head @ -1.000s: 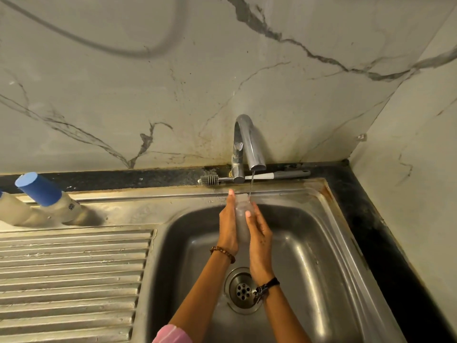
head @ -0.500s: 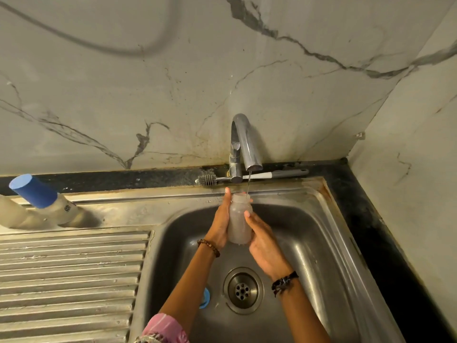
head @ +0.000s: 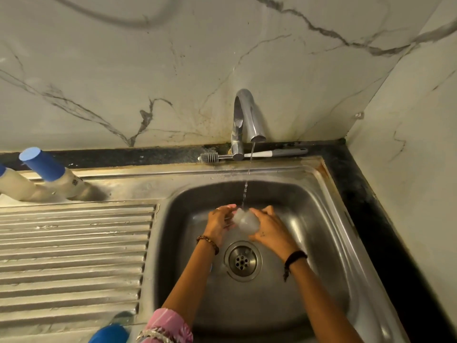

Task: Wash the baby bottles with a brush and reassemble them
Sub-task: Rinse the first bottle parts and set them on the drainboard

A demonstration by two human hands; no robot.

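A clear open baby bottle (head: 245,221) lies tilted, mouth to the left, over the steel sink basin (head: 309,233) under a thin stream of tap water. My right hand (head: 269,229) grips its body and base. My left hand (head: 220,222) holds it at the mouth end, fingers curled round the neck. The bottle brush (head: 252,155) lies on the ledge behind the tap (head: 244,120). Two capped bottles (head: 47,174) with blue caps stand at the far left of the drainboard.
The ribbed drainboard (head: 74,256) fills the left side. The drain strainer (head: 242,261) sits in the basin under my hands. A blue object (head: 111,332) shows at the bottom edge near my pink sleeve. Marble walls close the back and right.
The bottle went from upright under the spout to tilted on its side, lower in the basin. Both hands came down and toward me with it.
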